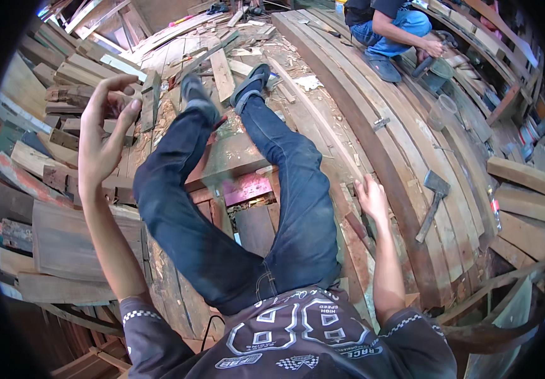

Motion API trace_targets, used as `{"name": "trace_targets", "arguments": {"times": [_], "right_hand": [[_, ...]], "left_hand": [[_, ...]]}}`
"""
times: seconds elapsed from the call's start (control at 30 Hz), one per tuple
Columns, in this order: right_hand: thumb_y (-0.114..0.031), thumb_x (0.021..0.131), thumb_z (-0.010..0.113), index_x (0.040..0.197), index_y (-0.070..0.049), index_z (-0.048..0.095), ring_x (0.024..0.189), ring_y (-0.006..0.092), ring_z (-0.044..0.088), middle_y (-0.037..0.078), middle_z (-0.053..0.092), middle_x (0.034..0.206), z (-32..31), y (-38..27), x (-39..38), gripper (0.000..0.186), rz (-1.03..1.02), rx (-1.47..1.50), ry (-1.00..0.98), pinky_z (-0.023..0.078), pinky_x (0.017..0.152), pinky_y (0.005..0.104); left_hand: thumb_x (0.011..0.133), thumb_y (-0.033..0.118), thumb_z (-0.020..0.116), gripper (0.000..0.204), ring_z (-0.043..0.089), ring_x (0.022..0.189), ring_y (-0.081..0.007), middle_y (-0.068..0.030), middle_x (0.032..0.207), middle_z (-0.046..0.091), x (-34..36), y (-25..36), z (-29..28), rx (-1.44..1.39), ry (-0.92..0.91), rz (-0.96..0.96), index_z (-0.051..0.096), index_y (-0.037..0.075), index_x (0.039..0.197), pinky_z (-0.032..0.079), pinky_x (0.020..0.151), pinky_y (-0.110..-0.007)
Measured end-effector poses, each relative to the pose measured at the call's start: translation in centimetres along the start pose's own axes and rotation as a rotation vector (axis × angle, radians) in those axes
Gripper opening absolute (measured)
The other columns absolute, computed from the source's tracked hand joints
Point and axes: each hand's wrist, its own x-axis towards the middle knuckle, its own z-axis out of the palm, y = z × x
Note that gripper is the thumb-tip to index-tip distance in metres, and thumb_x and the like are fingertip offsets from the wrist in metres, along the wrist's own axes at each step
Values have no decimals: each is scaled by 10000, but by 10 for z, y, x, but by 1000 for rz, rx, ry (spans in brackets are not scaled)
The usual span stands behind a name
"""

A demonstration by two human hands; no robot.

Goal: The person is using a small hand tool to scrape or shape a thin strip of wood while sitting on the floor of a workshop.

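Observation:
My left hand (103, 136) is raised at the left, over stacked timber. Its fingers are curled but spread from the thumb, and nothing shows between them. To the right of my legs, my right hand (375, 201) has its fingers apart. Its fingertips are at the near end of a long, thin wooden strip (319, 119); whether they touch it is unclear, and no grip shows. A hatchet or hammer with a dark head (437, 184) and wooden handle lies on the curved planks (405, 167) further right.
Another person (387, 31) squats at the upper right, one hand near a bucket (438, 74). A clear plastic cup (443, 112) stands nearby. Wood offcuts (80, 76) pile up at the left. Between my legs lies a pink-faced block (247, 188). Chips and scraps litter the floor.

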Motion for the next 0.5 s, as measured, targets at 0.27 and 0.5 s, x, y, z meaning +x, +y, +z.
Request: {"name": "trace_targets", "arguments": {"times": [0.27, 0.5], "right_hand": [[-397, 950, 534, 1098, -32, 610, 976, 460, 615, 285, 650, 979, 20, 40, 50, 401, 15, -120, 139, 481, 833, 542], [-391, 950, 532, 1081, -26, 613, 998, 453, 617, 296, 648, 990, 18, -4, 103, 397, 81, -66, 2, 477, 851, 539]], "left_hand": [[915, 88, 568, 253, 415, 744, -85, 4, 820, 472, 28, -44, -23, 115, -401, -98, 563, -4, 1150, 379, 676, -229], [920, 140, 602, 229, 439, 709, -94, -19, 775, 505, 31, -81, -36, 208, -489, -191, 580, -13, 1089, 380, 647, -247]]}}
